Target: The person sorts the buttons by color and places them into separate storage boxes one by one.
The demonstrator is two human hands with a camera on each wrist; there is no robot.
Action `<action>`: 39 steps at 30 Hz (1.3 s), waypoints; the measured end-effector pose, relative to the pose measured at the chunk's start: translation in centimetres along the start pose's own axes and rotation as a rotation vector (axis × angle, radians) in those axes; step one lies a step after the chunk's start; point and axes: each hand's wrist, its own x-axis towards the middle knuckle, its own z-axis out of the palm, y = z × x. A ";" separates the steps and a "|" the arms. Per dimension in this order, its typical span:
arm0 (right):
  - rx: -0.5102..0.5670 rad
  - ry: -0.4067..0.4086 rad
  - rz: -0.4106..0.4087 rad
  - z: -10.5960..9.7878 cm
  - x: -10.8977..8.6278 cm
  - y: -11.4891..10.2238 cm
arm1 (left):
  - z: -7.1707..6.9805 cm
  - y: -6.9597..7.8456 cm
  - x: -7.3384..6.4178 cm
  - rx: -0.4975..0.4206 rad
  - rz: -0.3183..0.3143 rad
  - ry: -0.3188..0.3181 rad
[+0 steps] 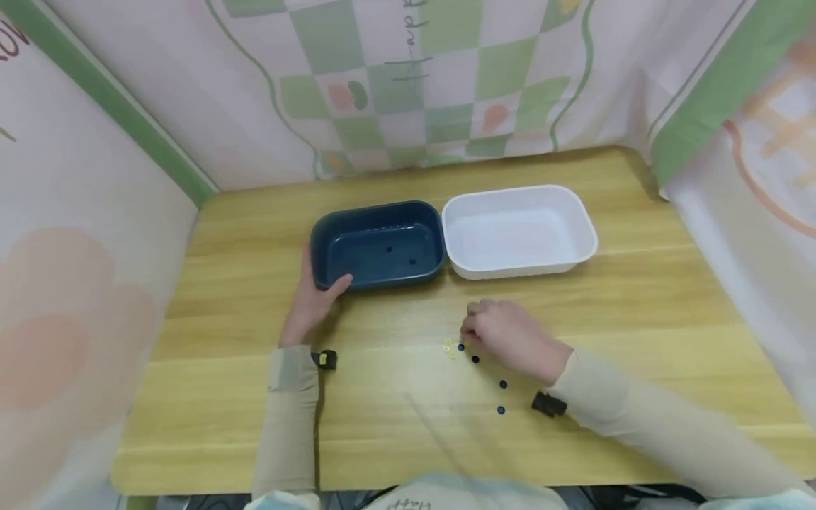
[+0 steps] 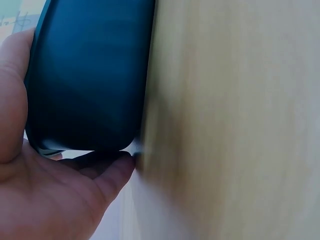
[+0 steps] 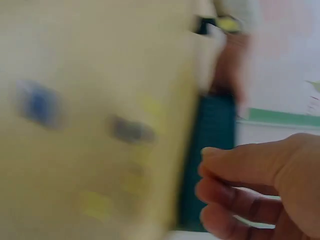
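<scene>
My left hand (image 1: 310, 301) grips the near left corner of a dark blue tray (image 1: 376, 285), thumb at the rim and fingers along its outer end; the left wrist view shows the hand against the tray's wall (image 2: 92, 90). Inside lie two small dark discs (image 1: 389, 249). My right hand (image 1: 510, 338) is over the table, thumb and fingers curled together beside a cluster of small yellow button-like discs (image 1: 448, 348). Several dark blue button-like discs (image 1: 503, 384) lie near it. In the right wrist view, I cannot tell whether the fingertips (image 3: 211, 154) pinch a disc.
A white tray (image 1: 519, 269) stands right beside the blue one on the wooden table (image 1: 223, 397). Behind the table hangs a checked curtain (image 1: 395, 106), with more printed cloth at both sides. A dark wrist camera (image 1: 549, 404) sits at my right sleeve.
</scene>
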 end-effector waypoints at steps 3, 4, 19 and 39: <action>-0.069 0.048 -0.057 2.2 -1.1 -0.2 | -0.1 -0.2 -0.2 0.011 -0.001 0.001; -0.089 0.065 -0.068 2.7 -1.4 -0.3 | -0.1 -0.3 -0.3 0.016 0.000 0.001; -0.337 0.034 -0.192 5.2 -1.7 -1.6 | 0.4 -1.1 -0.7 0.020 -0.019 0.009; -0.377 0.030 -0.190 5.4 -1.7 -1.6 | 0.3 -0.9 -0.7 0.003 -0.015 0.001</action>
